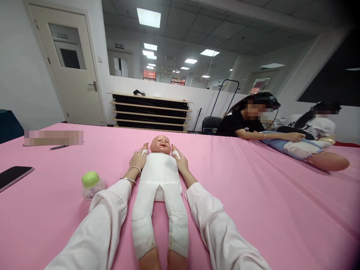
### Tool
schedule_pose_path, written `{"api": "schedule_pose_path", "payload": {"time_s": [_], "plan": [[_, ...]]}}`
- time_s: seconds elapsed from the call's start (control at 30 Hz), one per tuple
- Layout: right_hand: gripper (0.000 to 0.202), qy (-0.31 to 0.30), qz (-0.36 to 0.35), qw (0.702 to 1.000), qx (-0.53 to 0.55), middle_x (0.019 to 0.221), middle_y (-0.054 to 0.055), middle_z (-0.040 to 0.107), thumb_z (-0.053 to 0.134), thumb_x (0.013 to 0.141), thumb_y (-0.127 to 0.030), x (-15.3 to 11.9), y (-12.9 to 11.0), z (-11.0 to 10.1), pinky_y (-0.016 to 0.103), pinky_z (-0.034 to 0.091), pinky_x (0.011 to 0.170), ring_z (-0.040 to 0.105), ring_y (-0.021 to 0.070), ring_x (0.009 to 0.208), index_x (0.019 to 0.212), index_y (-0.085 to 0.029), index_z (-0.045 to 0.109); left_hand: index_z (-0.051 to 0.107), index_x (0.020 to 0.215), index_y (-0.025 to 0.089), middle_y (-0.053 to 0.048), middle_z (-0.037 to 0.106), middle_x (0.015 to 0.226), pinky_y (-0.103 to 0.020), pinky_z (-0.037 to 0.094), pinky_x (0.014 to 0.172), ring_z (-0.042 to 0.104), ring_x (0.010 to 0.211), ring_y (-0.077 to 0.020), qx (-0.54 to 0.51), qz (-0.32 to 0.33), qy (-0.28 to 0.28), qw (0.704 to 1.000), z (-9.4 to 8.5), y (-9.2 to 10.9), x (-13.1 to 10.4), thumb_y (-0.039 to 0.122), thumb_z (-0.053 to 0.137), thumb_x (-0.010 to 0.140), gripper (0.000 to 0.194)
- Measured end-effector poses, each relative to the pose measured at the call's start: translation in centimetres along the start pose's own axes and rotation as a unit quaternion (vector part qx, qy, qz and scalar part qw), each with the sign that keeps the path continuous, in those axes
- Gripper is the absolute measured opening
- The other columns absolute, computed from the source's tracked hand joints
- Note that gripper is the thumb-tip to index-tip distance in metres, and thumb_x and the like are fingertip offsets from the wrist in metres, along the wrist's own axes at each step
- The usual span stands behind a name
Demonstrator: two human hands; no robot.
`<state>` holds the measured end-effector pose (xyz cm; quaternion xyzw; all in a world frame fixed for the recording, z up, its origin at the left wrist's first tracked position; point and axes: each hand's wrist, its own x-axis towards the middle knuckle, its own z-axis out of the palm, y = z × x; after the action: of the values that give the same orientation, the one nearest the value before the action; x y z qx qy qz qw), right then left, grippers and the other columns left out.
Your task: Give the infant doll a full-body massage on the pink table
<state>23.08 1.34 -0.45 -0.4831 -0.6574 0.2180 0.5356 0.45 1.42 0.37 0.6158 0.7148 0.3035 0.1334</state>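
Observation:
A baby doll (159, 170) with a white cloth body lies face up on the pink tablecloth (239, 195), its head away from me and its feet at the bottom edge. My left hand (137, 159) is closed around the doll's arm on the left, beside the head. Around the other arm, my right hand (181, 161) is closed too. The doll's small hands stick up past my thumbs, about level with its face. Most of my fingers are hidden under or behind the doll's arms.
To the left stand a green-lidded jar (91, 185), a phone (15, 176) and a pen (59, 147). At the right, a person in black (242, 120) handles another doll (303, 148); a person in white (312, 123) is beyond. A low shelf (150, 112) stands behind the table.

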Motion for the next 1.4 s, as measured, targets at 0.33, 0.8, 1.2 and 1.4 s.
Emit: {"api": "schedule_pose_path", "payload": {"time_s": [0.33,0.8,1.2,1.4], "plan": [[0.044,0.000,0.061,0.998,-0.013,0.124,-0.002,0.056,0.041,0.085,-0.047,0.2,-0.5,0.0,0.036,0.043,0.094,0.052,0.0201,0.115,0.126,-0.033,0.049,0.038,0.134,0.029,-0.014,0.055,0.114,-0.042,0.044,0.076,0.057,0.100,-0.0312,-0.014,-0.026,-0.013,0.999,-0.6,0.4,-0.4,0.042,0.026,0.087,0.050],[0.046,0.025,-0.005,1.000,0.002,0.130,0.000,0.050,0.038,0.086,-0.043,-0.4,-0.1,-0.3,0.037,0.035,0.103,0.046,0.0210,0.120,0.129,-0.027,0.046,0.022,0.142,0.017,-0.016,0.059,0.117,-0.038,0.044,0.077,0.057,0.102,-0.0313,-0.047,0.033,0.017,0.998,-0.3,-0.3,-0.8,0.040,0.026,0.089,0.058],[0.066,-0.029,-0.120,0.992,-0.003,0.126,0.011,0.052,0.060,0.071,-0.036,-6.7,-1.7,-5.4,0.042,0.038,0.101,0.048,0.0244,0.118,0.132,-0.017,0.041,0.039,0.130,0.018,-0.008,0.052,0.126,-0.031,0.042,0.094,0.053,0.111,-0.0207,-0.207,0.216,0.025,0.954,-3.4,-3.3,-6.1,0.027,0.051,0.072,0.060],[0.035,-0.131,-0.145,0.981,0.014,0.117,0.007,0.060,0.063,0.067,-0.042,-8.4,-2.0,-6.3,0.044,0.032,0.106,0.047,0.0250,0.120,0.095,-0.022,0.069,0.055,0.106,0.017,-0.006,0.056,0.121,-0.031,0.036,0.101,0.050,0.114,-0.0191,-0.165,0.303,-0.067,0.936,-5.4,-4.2,-8.0,0.015,0.047,0.062,0.045]]}}
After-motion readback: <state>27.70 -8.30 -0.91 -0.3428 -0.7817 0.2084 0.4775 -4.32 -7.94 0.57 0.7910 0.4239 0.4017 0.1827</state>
